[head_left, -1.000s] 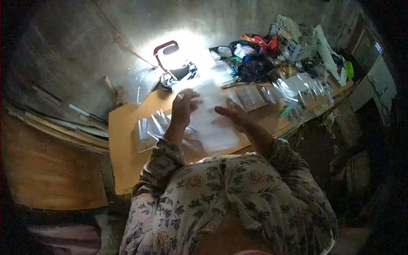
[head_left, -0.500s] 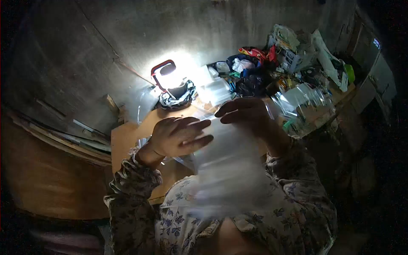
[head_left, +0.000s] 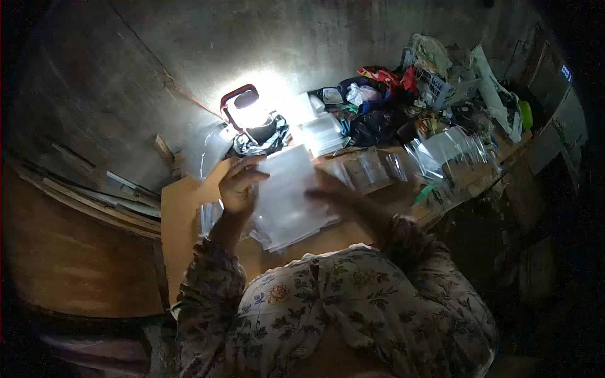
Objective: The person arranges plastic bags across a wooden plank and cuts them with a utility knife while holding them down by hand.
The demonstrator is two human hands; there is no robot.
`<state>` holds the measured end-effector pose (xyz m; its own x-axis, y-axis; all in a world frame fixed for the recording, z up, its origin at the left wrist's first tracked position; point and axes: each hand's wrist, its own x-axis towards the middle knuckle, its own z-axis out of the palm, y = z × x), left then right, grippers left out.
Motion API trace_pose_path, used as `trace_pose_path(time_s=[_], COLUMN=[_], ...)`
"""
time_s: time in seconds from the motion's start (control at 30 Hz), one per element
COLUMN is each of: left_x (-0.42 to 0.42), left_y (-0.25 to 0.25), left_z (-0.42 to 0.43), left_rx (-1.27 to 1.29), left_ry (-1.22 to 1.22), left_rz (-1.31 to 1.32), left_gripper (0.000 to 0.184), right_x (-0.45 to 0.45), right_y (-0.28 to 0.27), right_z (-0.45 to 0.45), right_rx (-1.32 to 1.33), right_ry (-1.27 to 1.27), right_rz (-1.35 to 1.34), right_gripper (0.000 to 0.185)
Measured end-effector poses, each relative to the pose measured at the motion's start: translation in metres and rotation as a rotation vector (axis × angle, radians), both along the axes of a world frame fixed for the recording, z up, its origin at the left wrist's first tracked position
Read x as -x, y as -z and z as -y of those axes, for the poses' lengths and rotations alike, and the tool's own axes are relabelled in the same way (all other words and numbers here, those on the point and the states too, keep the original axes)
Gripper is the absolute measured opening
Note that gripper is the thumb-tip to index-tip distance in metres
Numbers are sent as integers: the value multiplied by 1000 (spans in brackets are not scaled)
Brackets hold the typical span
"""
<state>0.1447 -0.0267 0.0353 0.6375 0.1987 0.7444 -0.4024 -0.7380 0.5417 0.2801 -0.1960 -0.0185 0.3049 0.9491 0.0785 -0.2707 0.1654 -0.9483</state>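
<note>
Surface [head_left: 179, 214] lit by lamp [head_left: 246, 99], grey wall [head_left: 353, 31] behind, pale sheets [head_left: 285, 194] flanked by left hand [head_left: 239, 188] and right hand [head_left: 334, 193], grip closure cannot be told

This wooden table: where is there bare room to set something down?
Bare wood shows on the table at its left end, beside the clear packets, and in front, between the whitish sheets and the floral shirt. It's crowded behind and to the right: lamp, black bag, plastic sleeves.

The plastic sheets [head_left: 287, 195] have come down, apparently toward the table [head_left: 181, 249].
</note>
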Motion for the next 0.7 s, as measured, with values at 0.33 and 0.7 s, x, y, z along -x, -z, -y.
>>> trace_pose_path(time_s=[0.33, 0.7], left_x=[15, 29], left_y=[154, 174], left_z=[-11, 11], left_rx=[461, -273], left_ry=[-353, -616], left_rz=[-532, -1101], left_gripper=[62, 65], right_x=[-74, -267], right_y=[90, 91], right_z=[-14, -209], right_rx=[224, 411], right_ry=[90, 865], right_rz=[857, -275], right_gripper=[26, 21])
